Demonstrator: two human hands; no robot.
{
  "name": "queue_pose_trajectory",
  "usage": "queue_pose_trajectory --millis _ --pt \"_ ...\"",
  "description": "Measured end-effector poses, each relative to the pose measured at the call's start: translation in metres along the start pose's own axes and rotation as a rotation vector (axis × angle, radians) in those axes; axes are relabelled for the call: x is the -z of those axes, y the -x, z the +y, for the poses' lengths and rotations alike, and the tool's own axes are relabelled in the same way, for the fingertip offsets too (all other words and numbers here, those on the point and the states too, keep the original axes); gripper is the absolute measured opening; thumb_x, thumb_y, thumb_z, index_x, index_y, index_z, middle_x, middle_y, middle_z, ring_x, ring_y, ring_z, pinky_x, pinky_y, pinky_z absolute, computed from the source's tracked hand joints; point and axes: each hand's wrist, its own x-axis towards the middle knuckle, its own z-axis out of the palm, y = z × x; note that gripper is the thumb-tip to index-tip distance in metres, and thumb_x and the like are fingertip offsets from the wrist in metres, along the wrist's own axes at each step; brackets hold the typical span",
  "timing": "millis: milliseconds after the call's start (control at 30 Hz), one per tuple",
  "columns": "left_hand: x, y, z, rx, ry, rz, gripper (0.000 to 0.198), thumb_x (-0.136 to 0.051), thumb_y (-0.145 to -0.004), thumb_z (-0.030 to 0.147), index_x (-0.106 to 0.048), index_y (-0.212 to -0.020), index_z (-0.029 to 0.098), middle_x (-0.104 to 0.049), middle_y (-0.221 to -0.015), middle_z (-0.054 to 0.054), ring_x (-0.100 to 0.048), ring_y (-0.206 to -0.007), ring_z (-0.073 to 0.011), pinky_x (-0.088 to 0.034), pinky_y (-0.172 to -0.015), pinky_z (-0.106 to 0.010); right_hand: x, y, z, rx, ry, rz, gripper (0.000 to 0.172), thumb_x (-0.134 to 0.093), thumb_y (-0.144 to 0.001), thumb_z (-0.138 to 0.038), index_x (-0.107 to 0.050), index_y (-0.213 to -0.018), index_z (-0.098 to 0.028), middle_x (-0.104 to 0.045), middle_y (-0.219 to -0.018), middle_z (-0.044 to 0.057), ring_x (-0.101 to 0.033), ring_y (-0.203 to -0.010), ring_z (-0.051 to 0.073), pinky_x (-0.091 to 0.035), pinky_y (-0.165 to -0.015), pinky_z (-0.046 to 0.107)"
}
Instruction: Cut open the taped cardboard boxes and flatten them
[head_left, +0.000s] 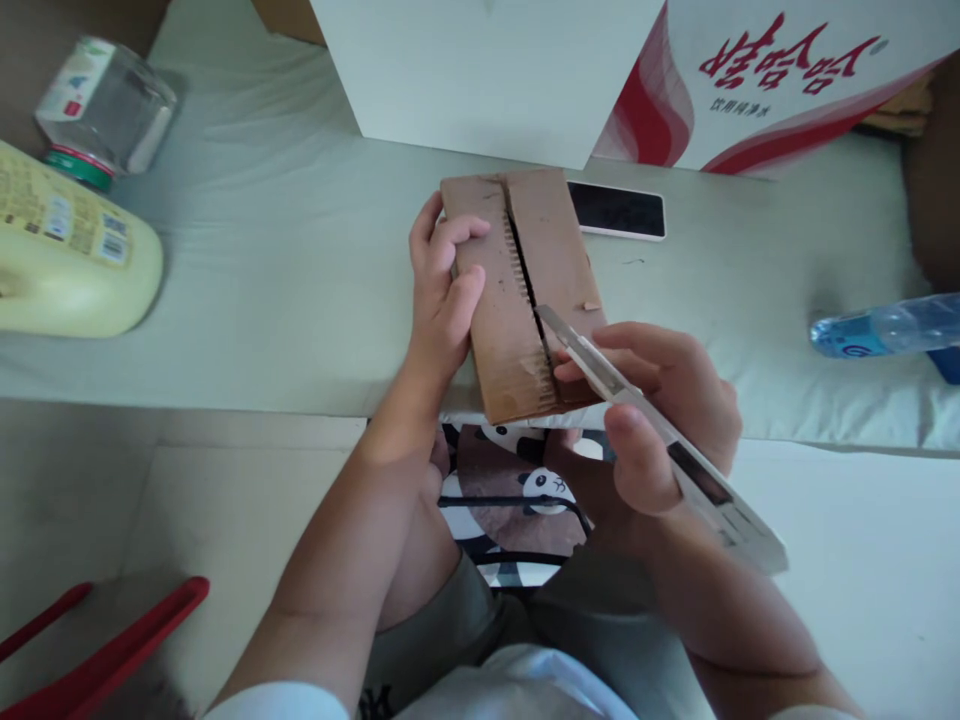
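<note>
A worn brown cardboard box lies at the front edge of the cloth-covered surface, a dark gap running down the seam of its top. My left hand grips the box along its left side, thumb and fingers on the top. In my right hand is a white utility knife with its blade out. The blade's tip is at the seam, near the middle of the box; from this view I cannot tell if it touches the cardboard. Some right fingertips reach the box's lower right part.
A phone lies just behind the box. Large white cartons stand at the back. To the left are a clear jar and a big yellow bottle; a water bottle lies at the right. Red handles show lower left.
</note>
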Motion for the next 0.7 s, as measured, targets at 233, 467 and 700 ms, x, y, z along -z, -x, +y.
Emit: queue_pose_trajectory --millis 233,467,700 --pt "-0.0001 0.0000 -0.0036 -0.019 -0.011 -0.004 0.054 -0.049 -0.094 0.078 -0.061 -0.130 0.040 -0.046 -0.161 -0.003 -0.032 -0.162 -0.0346 -0.028 -0.136 -0.056 -0.0030 -0.0090 -0.0064 0.114 0.099 0.039 0.011 -0.064 -0.091 -0.032 -0.067 -0.097 -0.025 -0.078 -0.080 0.000 -0.072 -0.062 0.017 -0.059 -0.065 0.032" --pt "-0.0030 0.0002 -0.0074 -0.013 -0.007 0.009 0.056 -0.050 -0.092 0.081 -0.061 -0.127 0.040 -0.045 -0.160 -0.002 -0.032 -0.162 -0.0332 -0.026 -0.137 -0.053 -0.0069 -0.0043 -0.0075 0.014 0.157 0.051 0.027 -0.059 -0.089 -0.024 -0.067 -0.116 -0.025 -0.074 -0.074 -0.001 -0.068 -0.061 0.018 -0.054 -0.061 0.033" --pt "-0.0024 0.0000 -0.0079 -0.022 -0.043 0.000 0.057 -0.049 -0.093 0.081 -0.060 -0.127 0.036 -0.049 -0.157 -0.005 -0.032 -0.162 -0.0349 -0.033 -0.134 -0.056 -0.0058 -0.0035 -0.0078 0.011 0.178 0.068 0.014 -0.058 -0.083 -0.025 -0.068 -0.093 -0.025 -0.067 -0.065 -0.003 -0.061 -0.055 0.017 -0.054 -0.061 0.034"
